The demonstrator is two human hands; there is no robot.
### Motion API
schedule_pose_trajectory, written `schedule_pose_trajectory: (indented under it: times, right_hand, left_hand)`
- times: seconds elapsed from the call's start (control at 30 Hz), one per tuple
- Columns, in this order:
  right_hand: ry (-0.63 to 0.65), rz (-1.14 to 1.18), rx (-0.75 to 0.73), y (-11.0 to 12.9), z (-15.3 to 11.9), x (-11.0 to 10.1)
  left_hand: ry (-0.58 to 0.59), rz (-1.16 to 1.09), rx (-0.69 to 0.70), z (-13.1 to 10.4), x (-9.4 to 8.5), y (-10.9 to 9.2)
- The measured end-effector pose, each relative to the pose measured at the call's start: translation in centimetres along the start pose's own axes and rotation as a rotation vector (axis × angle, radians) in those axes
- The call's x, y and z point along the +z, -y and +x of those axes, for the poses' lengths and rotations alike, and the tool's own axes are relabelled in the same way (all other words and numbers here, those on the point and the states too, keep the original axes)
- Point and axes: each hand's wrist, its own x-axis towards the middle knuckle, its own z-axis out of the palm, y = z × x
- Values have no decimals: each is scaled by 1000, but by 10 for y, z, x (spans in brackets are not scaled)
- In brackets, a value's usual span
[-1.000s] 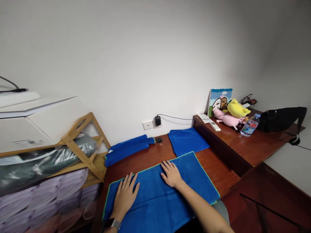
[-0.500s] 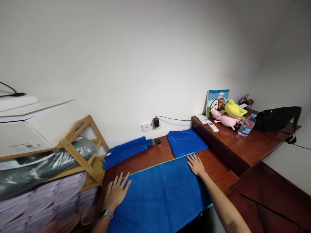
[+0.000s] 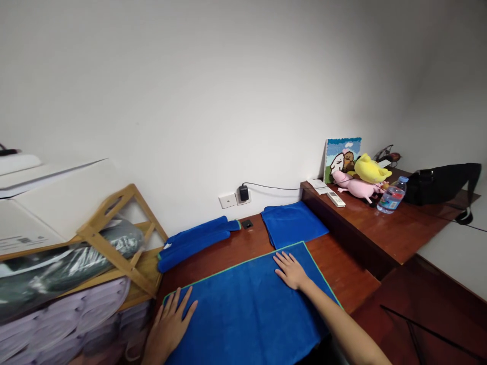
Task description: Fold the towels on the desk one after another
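Observation:
A blue towel (image 3: 236, 304) with a green edge lies spread over the brown desk, its near side running out of view at the bottom. My left hand (image 3: 172, 320) rests flat near the towel's left edge, fingers stretched out. Toward the far right corner of the towel, my right hand (image 3: 291, 270) lies on the cloth with its fingers extended. Behind it, against the wall, sits a folded blue towel (image 3: 294, 223). More blue towels (image 3: 196, 241), rolled or folded long, lie at the back left of the desk.
At left stands a wooden rack (image 3: 125, 248) with a plastic-wrapped bundle (image 3: 102, 253) and a white box (image 3: 41, 213). On the raised right surface are plush toys (image 3: 357, 187), a remote (image 3: 336, 199), a water bottle (image 3: 391, 196) and a black bag (image 3: 437, 185). A black plug (image 3: 243, 192) sits in the wall.
My right hand has slid left and toward me across the towel, uncovering its right edge. My left hand has shifted slightly left and nearer. The view has moved a little.

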Motion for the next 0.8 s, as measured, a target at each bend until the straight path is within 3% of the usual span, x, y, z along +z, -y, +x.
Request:
schedule_pose_trajectory:
  times: [0.1,0.2,0.33,0.4,0.47,0.57,0.67,0.73,0.8]
  right_hand:
    - [-16,-40,94,-14,-5,-3]
    - [-75,-75,167,-16,-3,-7]
    - [-66,-37,10,8,12,0]
    - [-10,-22,-6,8,16,2]
    - [2,-38,59,-10,11,0]
    - [-23,-80,221,-56,-7,-11]
    - [-25,-96,342,-94,-23,-22]
    - [-53,-65,379,-105,-25,-28]
    - [-127,16,427,-108,-17,-32]
  left_hand:
    - [-24,36,-29,-17,-9,5]
    - [-45,34,3,-16,-21,-11]
    - [-3,-52,90,5,-24,-46]
    - [27,-69,75,13,-20,-47]
    - [43,-49,22,16,-14,-34]
    - [64,-15,-36,13,-8,-3]
    - [58,-13,-32,12,-14,11]
    - [-1,-15,-47,16,-27,-1]
    - [-94,-26,-69,22,-46,-38]
